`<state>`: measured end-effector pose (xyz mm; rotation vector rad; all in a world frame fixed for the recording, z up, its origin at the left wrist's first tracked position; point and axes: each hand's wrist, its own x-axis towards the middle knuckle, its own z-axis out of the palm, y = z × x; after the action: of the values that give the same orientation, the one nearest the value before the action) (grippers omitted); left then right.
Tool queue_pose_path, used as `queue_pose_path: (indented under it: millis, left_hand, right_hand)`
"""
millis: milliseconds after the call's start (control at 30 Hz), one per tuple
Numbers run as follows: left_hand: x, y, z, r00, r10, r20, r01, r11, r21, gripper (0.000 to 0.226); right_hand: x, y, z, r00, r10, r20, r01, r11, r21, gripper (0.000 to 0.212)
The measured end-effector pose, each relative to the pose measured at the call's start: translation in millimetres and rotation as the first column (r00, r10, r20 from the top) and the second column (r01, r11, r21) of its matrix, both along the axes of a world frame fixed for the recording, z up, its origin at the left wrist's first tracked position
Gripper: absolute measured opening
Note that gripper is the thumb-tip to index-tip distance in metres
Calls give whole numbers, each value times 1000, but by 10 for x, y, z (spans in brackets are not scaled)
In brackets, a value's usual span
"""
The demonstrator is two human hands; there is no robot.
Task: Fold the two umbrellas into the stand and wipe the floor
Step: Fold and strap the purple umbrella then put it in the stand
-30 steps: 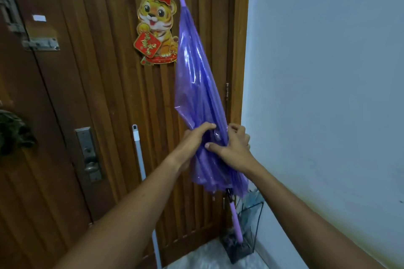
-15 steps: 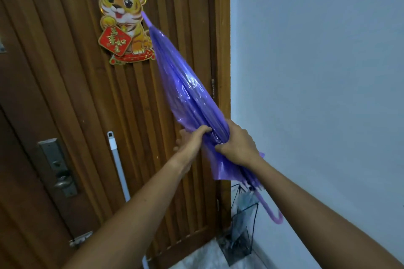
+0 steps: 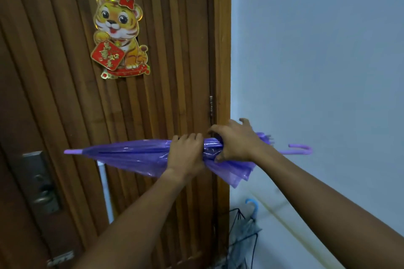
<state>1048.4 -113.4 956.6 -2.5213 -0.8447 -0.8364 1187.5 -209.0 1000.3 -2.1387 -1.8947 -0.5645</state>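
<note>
From the head camera, a purple umbrella of translucent plastic lies level across the middle of the view, held in the air in front of a slatted wooden door. Its pale purple tip points left toward the metal lock plate; its curved purple handle reaches right, in front of the pale blue wall.

The left hand has its grip wrapped over the gathered canopy from above, fingers curled tight around the bunched plastic. The right hand sits just beside it, touching the canopy near the rib ends: the thumb and lower fingers pinch the folds, while the upper fingers are lifted and spread. Loose canopy edges hang below the right wrist.

Low in the corner between door frame and wall stands a black wire umbrella stand. A second umbrella, clear with a blue hooked handle, is in it.

A tiger decoration is stuck on the door. It holds a red diamond with gold Chinese characters, too small to read with certainty. A white pole leans against the door below the purple umbrella.
</note>
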Motion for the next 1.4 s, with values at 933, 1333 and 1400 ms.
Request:
queue_pose_path:
  millis: [933, 1333, 1400]
  left_hand:
    - [-141, 372, 8, 697, -83, 712, 641, -373, -671, 53]
    - [-210, 577, -120, 704, 97, 703, 706, -201, -679, 29]
    - [-288, 638, -79, 752, 76, 655, 637, -342, -691, 29]
  right_hand:
    - [-133, 489, -112, 83, 408, -909, 256, 873, 415, 72]
    - [-160, 514, 36, -77, 376, -924, 85, 925, 369, 33]
    - [-132, 533, -34, -28, 336, -941, 136, 934, 329, 35]
